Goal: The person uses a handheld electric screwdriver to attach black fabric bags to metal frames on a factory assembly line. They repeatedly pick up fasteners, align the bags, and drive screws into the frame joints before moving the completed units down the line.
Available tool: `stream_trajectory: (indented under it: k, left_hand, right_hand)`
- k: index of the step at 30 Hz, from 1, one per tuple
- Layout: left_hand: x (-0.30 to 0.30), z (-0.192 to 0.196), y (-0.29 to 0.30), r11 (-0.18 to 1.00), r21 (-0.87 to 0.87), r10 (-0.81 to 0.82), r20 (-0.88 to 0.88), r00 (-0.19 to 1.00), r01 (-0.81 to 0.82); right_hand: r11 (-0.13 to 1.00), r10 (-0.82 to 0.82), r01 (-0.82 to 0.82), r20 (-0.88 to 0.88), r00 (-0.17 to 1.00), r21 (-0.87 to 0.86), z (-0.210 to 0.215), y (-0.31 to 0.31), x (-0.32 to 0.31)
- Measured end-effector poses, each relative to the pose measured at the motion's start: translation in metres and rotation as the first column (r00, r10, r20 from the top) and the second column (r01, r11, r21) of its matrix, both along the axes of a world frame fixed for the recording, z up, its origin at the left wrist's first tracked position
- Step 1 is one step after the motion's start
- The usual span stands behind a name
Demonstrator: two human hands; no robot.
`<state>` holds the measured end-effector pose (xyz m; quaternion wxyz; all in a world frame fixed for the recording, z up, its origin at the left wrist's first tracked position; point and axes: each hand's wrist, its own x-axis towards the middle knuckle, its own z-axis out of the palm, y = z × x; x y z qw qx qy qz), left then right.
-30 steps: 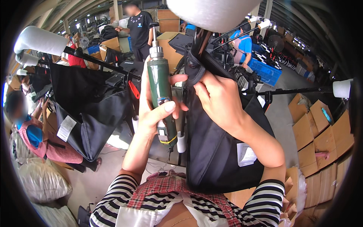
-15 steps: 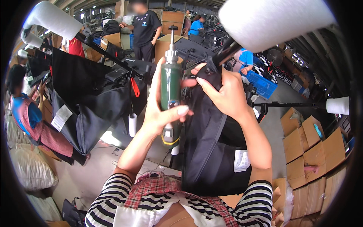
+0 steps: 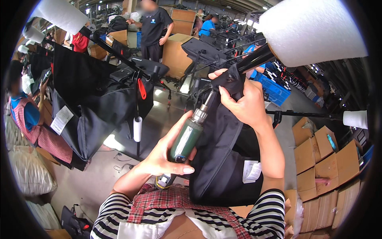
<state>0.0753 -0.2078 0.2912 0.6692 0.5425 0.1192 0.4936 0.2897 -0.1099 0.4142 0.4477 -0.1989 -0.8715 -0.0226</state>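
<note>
My left hand (image 3: 161, 155) is wrapped around a green electric screwdriver (image 3: 186, 139), its metal bit slanting up to the right. The bit's far end meets the dark part beside my right hand; whether it touches a screw is hidden. My right hand (image 3: 251, 103) pinches a black fabric flap (image 3: 232, 79) against the black tube (image 3: 256, 59), thumb on the near side. From there the black fabric (image 3: 217, 147) hangs down toward me, with a white label (image 3: 252, 171) low on its right. A white foam sleeve (image 3: 314, 32) covers the tube's upper end.
Another black fabric frame (image 3: 95, 95) with a red strap (image 3: 141, 88) stands at left. Cardboard boxes (image 3: 326, 167) fill the right side. A person in black (image 3: 153, 30) stands ahead, another in a checked apron (image 3: 38, 123) at far left. A blue crate (image 3: 274, 89) sits beyond my right hand.
The screwdriver has swung from upright to slanting right, and its bit has come down beside my right hand. The tube with its foam sleeve has shifted right and slightly down in view.
</note>
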Motion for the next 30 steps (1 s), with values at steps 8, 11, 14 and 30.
stream_trajectory:
  k: [8,11,14,30]
  left_hand:
    - [0.004,0.006,-0.003,0.958,0.216,0.238,-0.247,0.939,-0.186]
    - [0.007,0.011,-0.005,0.933,0.276,0.307,-0.268,0.913,-0.232]
    - [0.011,0.012,-0.008,0.921,0.288,0.34,-0.264,0.903,-0.263]
    - [0.021,0.004,-0.01,0.946,0.21,0.283,-0.154,0.947,-0.249]
  right_hand:
    - [1.0,0.007,-0.007,0.007,1.0,-0.007,-0.001,0.002,0.001]
    - [1.0,0.02,-0.02,-0.019,1.0,-0.017,-0.002,0.0,0.0]
    - [1.0,0.021,-0.022,-0.044,0.999,-0.005,-0.004,-0.004,-0.002]
    - [1.0,0.013,-0.009,-0.162,0.987,0.028,-0.015,-0.003,-0.009]
